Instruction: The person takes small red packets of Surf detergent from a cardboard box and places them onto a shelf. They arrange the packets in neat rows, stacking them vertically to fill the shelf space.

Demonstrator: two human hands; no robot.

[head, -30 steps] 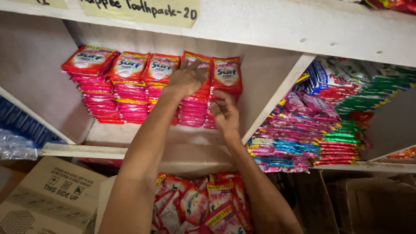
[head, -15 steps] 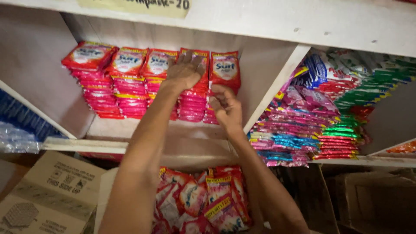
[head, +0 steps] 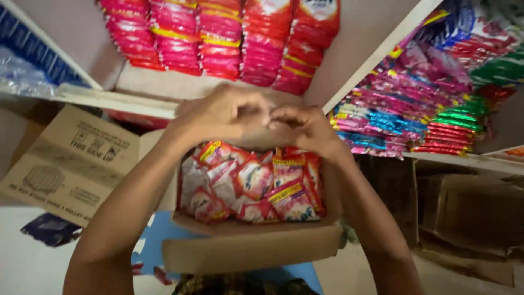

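Note:
My left hand and my right hand meet fingertip to fingertip, fingers curled, with nothing visible inside them. They hover just over the far edge of an open cardboard box packed with red and pink detergent sachets. Above the hands, stacked rows of the same sachets fill the white shelf compartment.
A slanted white divider separates a right compartment heaped with pink, blue, green and red sachets. A printed carton flap lies at the left, blue packs upper left, brown cartons under the right shelf.
Both hands have dropped from the stacked sachets on the shelf and come together above the box. The view has tilted down, so the box now fills the centre.

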